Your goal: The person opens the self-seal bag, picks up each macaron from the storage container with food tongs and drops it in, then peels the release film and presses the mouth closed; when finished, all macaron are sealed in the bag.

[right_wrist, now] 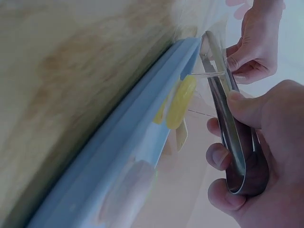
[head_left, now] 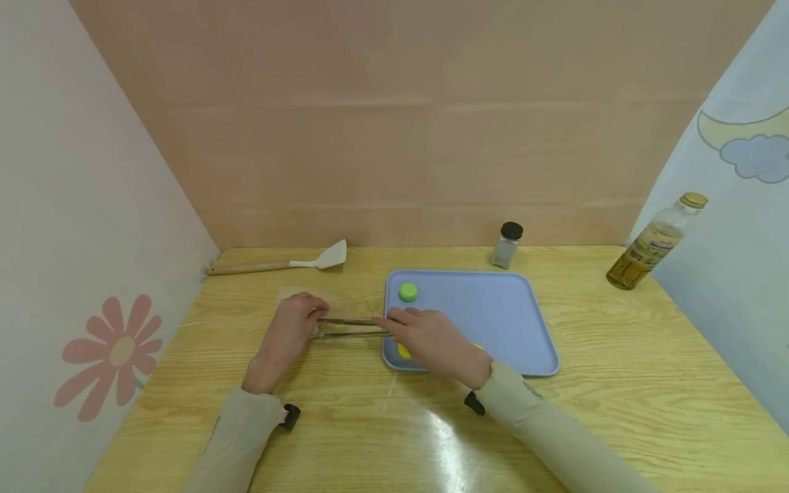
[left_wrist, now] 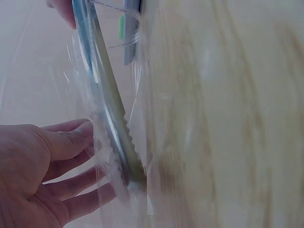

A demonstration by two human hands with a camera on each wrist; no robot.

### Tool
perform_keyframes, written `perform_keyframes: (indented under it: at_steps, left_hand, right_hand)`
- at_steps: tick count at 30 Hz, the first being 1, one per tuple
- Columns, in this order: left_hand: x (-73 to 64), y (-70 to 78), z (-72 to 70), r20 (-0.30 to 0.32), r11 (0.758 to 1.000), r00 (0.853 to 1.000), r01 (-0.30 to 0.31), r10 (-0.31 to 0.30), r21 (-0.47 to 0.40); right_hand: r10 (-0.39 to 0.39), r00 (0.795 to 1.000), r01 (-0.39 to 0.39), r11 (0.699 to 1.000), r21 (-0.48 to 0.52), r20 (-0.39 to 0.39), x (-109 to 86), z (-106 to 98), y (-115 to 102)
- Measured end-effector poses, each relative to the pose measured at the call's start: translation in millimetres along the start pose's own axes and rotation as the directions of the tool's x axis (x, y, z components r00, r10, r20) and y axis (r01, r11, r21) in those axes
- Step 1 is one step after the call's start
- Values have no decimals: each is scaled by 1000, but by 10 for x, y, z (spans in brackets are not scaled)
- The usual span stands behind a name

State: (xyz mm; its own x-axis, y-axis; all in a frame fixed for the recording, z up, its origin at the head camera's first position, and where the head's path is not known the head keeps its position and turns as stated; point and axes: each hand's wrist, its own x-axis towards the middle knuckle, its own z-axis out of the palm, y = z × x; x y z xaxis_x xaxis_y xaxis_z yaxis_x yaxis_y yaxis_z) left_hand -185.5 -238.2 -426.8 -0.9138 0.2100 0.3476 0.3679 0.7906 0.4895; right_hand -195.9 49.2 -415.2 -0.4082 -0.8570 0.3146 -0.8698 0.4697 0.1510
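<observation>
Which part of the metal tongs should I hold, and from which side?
The metal tongs are probably best gripped by both arms near the bent end, from the right: that end sits outside the clear plastic, while the toothed tips point left, apparently inside it. The right hand grips there now.

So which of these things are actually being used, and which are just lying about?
Likely in the job:
metal tongs, gripped by the right hand
clear bag, at the left hand
perhaps the blue tray with green round and yellow rounds

Likely just lying about:
spatula
black-lidded jar
gold-capped bottle
</observation>
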Motion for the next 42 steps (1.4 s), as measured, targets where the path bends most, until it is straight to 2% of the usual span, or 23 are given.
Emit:
perform_keyframes:
  at_steps: [5,9,24,33,42]
  left_hand:
    - [5,8,-1,-16,999,1000,-16,17,41]
    - [3,13,-3,-27,999,999,-25,26,36]
    - [2,16,-14,-31,999,999,-25,26,35]
    - [3,-3,-20,-39,999,998,-38,39,26]
    - [2,-8,-21,-32,999,999,-43,44,23]
  right_hand:
    - [-26,1000,26,999,-19,-14,84,36,-7]
    - [-35,999,36,999,-39,2,122,47,-22]
    - [-30,999,32,999,-36,33,107,14,-40]
    - [-14,999,14,1000,-10,49,13,-56,3]
    - [2,999,-1,1000,-20,36,-196,-177,74]
